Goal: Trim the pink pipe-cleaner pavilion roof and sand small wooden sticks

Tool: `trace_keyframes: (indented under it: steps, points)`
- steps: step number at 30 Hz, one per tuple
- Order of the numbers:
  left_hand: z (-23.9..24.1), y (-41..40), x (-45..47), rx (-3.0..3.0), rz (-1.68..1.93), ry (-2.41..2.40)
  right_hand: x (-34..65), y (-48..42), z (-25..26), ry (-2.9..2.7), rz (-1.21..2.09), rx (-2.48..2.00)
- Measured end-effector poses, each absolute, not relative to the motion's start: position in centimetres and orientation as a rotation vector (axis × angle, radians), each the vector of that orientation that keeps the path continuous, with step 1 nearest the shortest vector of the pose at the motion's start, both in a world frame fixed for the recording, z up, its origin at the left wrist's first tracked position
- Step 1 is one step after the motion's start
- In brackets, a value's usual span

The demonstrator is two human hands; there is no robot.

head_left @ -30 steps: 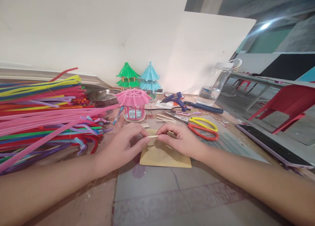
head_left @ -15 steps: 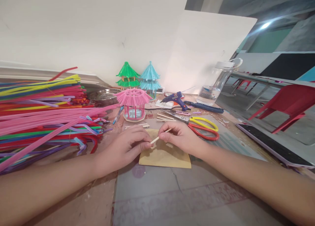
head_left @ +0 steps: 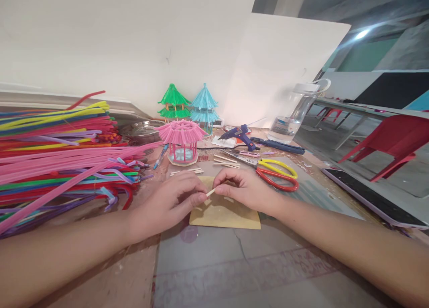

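Between the fingertips of both hands runs a thin pale wooden stick (head_left: 211, 192). My left hand (head_left: 174, 196) pinches one end, and my right hand (head_left: 246, 189) has its thumb and finger closed on the other. Under them lies a tan sheet of sandpaper or card (head_left: 224, 218); which it is I cannot tell. Just beyond my left hand are a few loose sticks (head_left: 189, 171), and more sticks (head_left: 226, 161) lie past my right hand. Scissors (head_left: 268, 169) with yellow and red handles rest beside my right hand.
Pipe cleaners (head_left: 67, 165) in many colours fill the left side. Pink (head_left: 182, 140), green (head_left: 173, 103) and blue (head_left: 204, 107) model pavilions stand at the back. A glue gun (head_left: 239, 134), a water bottle (head_left: 288, 116) and a phone (head_left: 372, 196) are to the right.
My right fingers have slid along the stick toward my left hand, so a shorter piece shows between them. My left hand has barely moved.
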State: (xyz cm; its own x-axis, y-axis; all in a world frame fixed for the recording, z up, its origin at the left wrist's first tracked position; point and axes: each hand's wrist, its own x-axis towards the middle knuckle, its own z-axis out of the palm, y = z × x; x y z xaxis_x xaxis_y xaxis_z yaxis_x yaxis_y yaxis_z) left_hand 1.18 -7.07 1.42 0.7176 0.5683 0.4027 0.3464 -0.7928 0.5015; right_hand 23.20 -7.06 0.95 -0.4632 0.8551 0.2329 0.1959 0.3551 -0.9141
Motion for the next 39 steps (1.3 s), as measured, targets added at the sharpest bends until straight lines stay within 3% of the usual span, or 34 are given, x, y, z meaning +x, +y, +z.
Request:
trace_keyframes:
  steps: [11, 19, 25, 30, 36, 39]
  points:
    - [1.3, -6.9, 1.4, 2.585, 0.719, 0.785, 23.5, -6.9, 0.5, -1.694, 1.386, -0.744]
    - [0.5, -7.0, 1.4, 2.656, 0.571, 1.025, 23.5, -8.1, 0.9, -2.107, 0.644, -0.898]
    - [0.7, -7.0, 1.5, 2.713, 0.535, 0.993, 23.3, -8.2, 0.7, -2.314, 0.632, -0.783]
    - [0.6, -6.9, 1.5, 2.724, 0.523, 1.005, 23.7, -7.2, 0.7, -2.355, 0.201, -0.866]
    - [0.4, -6.8, 1.4, 2.741, 0.534, 1.013, 23.3, -8.0, 1.0, -2.383, 0.536, -0.808]
    - [0.7, -6.8, 1.5, 2.748, 0.524, 1.019, 23.3, -7.7, 0.8, -2.415, 0.281, -0.830]
